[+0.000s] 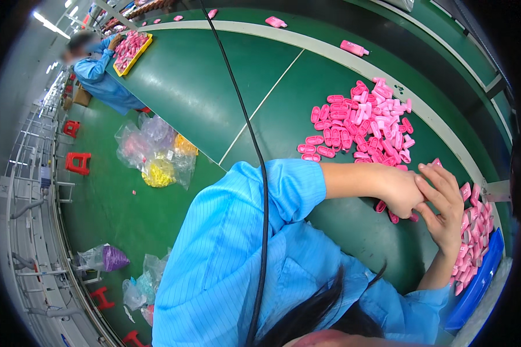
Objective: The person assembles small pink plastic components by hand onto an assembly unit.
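My left hand (402, 189) reaches across from the left with its fingers curled in. My right hand (446, 208) meets it, fingers bent over and touching the left hand's fingers. Both appear closed together; whatever is between them is hidden. Just beyond and left of the hands spreads a loose heap of pink plastic parts (346, 118), some dark pink oval shells and some lighter pink pieces. A few more dark pink shells (381, 206) show beneath my left wrist. Beside my right forearm, light pink pieces (473, 243) are piled along a blue tray (474, 286).
A green worktable (278, 110) bears everything, with a pale rail along its far side. Beyond the rail lie pink bottle-shaped items (353, 48). A black cable (237, 92) hangs across the view. A co-worker (101, 72) handles a yellow tray (147, 46); plastic bags (156, 144) lie on the floor.
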{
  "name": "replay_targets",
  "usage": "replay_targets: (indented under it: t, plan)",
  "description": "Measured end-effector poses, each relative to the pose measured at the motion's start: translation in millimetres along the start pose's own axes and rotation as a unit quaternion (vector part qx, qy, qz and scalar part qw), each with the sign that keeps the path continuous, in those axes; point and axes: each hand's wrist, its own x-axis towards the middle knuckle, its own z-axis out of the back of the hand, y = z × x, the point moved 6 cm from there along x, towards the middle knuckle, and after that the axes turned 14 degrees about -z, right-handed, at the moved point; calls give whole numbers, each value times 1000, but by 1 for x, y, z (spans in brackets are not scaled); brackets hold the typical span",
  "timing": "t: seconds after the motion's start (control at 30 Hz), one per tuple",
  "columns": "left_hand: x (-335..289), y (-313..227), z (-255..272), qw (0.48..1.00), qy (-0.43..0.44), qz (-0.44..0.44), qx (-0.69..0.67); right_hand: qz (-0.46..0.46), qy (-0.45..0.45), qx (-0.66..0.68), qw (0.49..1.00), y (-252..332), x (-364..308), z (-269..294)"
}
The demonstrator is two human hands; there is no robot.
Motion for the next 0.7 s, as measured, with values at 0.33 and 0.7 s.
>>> replay_targets:
  t: [0.33,0.7]
  plan:
    - [6,-3,39,977,-91,-71,-179,-353,-15,482,802,-113,-35,5]
    - [3,6,34,986,-141,-81,-45,-352,27,446,822,-109,-31,-15]
